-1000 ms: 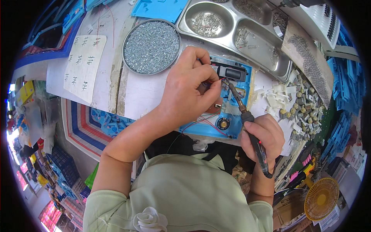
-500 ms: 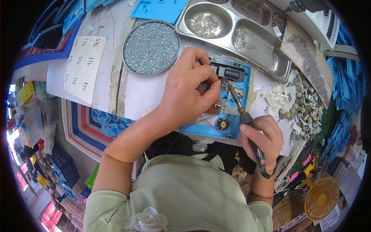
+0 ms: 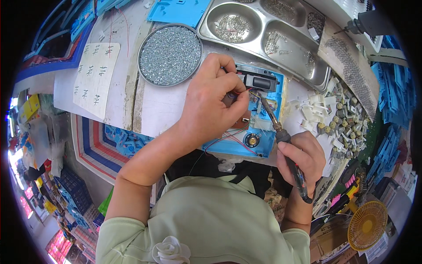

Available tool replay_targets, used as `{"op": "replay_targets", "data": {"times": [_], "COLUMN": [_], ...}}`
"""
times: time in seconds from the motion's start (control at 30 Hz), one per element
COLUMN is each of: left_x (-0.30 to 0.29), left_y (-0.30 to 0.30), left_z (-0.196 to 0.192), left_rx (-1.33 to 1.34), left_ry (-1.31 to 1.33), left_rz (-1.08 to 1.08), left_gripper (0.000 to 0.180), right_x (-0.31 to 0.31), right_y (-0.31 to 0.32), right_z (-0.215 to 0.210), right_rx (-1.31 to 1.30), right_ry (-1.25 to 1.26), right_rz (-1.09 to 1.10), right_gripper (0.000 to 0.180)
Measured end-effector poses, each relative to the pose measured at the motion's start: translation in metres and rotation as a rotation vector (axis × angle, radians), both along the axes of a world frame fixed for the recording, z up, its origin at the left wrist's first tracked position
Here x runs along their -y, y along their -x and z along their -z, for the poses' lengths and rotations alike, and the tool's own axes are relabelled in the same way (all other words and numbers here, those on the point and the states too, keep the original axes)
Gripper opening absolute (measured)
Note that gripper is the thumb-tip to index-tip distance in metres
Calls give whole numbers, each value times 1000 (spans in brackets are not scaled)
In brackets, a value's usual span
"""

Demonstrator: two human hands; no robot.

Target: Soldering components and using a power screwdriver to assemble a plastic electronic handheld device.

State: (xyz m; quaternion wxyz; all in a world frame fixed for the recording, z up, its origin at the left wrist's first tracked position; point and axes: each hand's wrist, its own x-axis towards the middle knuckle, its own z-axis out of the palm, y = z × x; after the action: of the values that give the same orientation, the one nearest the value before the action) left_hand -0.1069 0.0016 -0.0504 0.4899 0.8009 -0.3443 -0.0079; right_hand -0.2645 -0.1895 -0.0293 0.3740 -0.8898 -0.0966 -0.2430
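Observation:
A blue plastic housing (image 3: 276,79) lies on the bench in front of me, with a black block-shaped part (image 3: 263,82), a small round speaker (image 3: 252,140) and thin red wires (image 3: 239,141) in it. My left hand (image 3: 213,99) is over its left side, thumb and fingers pinched at a thin red wire (image 3: 249,89); the fingers cover part of the inside. My right hand (image 3: 303,158) grips a soldering iron (image 3: 285,136) by its dark handle. The iron's tip points into the housing, close to the left fingertips; contact with the wire cannot be made out.
A round tin of small screws (image 3: 170,55) and a metal compartment tray (image 3: 246,45) stand behind the housing. White and grey small parts (image 3: 340,114) are heaped at the right. A dark power tool (image 3: 369,24) hangs at the upper right; a yellow fan (image 3: 367,225) sits lower right.
My right hand and the soldering iron have shifted slightly to the right, the tip a little away from my left fingertips. My left hand keeps its pinch nearly in place.

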Motion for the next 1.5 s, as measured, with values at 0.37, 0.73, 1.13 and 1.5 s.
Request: {"op": "replay_targets", "data": {"times": [0.37,0.73,1.13,1.5], "left_x": [2,2,5,6], "left_y": [-1,-1,-2,-3], "left_z": [-1,0,1,2], "left_rx": [29,13,61,60], "left_ry": [-48,-30,17,24], "left_rz": [13,-1,-11,-10], "left_gripper": [13,13,13,13], "right_x": [9,8,7,9], "right_y": [-4,-15,-16,-17], "right_z": [-2,-1,-4,-3], "right_rx": [-14,-23,-30,-40], "right_ry": [-14,-24,-10,-9], "right_rz": [-29,-64,-64,-71], "right_gripper": [45,41,40,42]}}
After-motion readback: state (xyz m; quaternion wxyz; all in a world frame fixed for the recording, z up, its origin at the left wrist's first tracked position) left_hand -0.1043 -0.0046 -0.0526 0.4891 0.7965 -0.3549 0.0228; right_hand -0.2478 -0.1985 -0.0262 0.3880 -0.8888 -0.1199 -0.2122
